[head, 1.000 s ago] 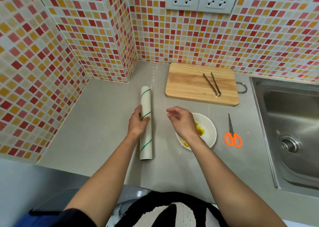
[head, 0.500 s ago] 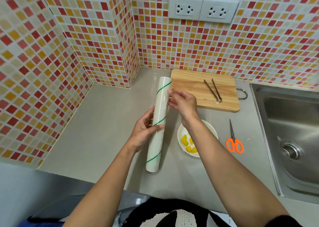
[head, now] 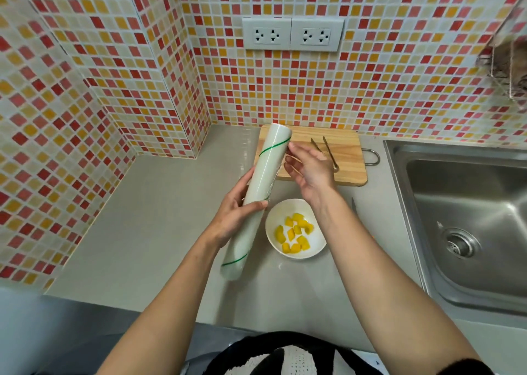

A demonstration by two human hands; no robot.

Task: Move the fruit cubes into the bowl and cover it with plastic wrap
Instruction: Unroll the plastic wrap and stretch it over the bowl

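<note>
A white bowl [head: 273,223] stands on the grey counter and holds several yellow fruit cubes [head: 295,233]. Just left of it and above the counter, a plastic wrap roll [head: 268,169] with green stripes is held tilted, its far end over the cutting board. My left hand [head: 235,213] grips the roll around its middle. My right hand [head: 310,171] is beside the roll's upper part, with its fingertips touching the film. Whether a loose film edge is lifted cannot be made out.
A wooden cutting board [head: 349,161] with metal tongs [head: 328,152] lies behind the bowl. A scissor blade [head: 353,203] pokes out from behind my right forearm. A steel sink [head: 467,218] fills the right side. Tiled walls close off the back and left.
The roll went from lying on the counter to being lifted and tilted in my left hand. My right hand moved from over the bowl up to the roll's upper part.
</note>
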